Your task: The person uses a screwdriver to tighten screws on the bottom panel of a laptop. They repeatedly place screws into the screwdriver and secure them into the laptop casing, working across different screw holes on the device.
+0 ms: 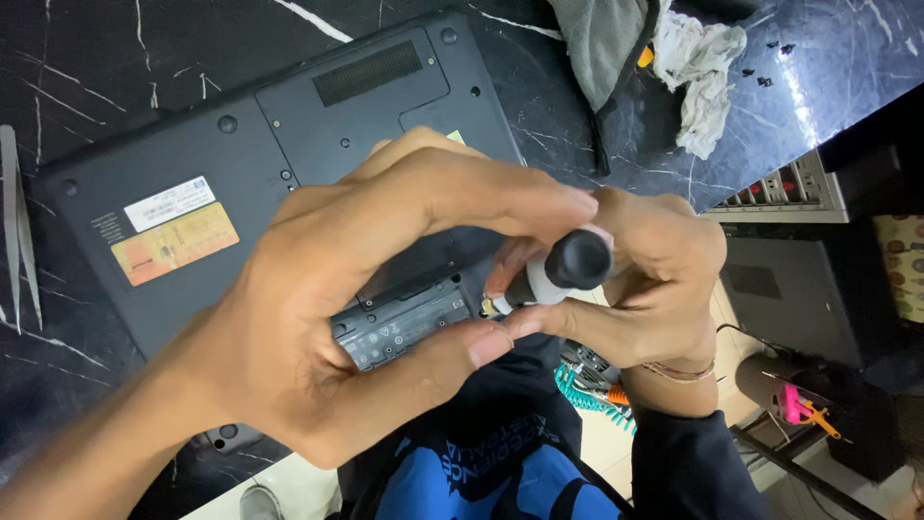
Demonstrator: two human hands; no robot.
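Screwdriver: black-capped, white-collared plastic-handled screwdriver (563, 270), held betw. both hands above the laptop's near edge; tip points down toward the battery area, prob. to reach a screw there (tip itself hidden).
Right hand: right hand (654, 289) closed on screwdriver handle, fingers wrapped round it; bracelet at wrist.
Left hand: left hand (385, 308) curled, thumb + fingertips pinching the screwdriver's lower shaft, looks like steadying it; closed on it.
Laptop: dark grey plastic laptop (241, 164), upside down on table, underside up w/ vent grille, white + orange stickers; flipped so base panel is reachable.
Battery: black bar-shaped battery pack (404, 323) at laptop's near edge, partly under left hand.
Table: black marble-look table (87, 67) w/ white veins.
Other: grey-white crumpled cloths (693, 67) at far right; metal tweezers (19, 231) at left edge; tiny black screws (765, 82) near cloths.
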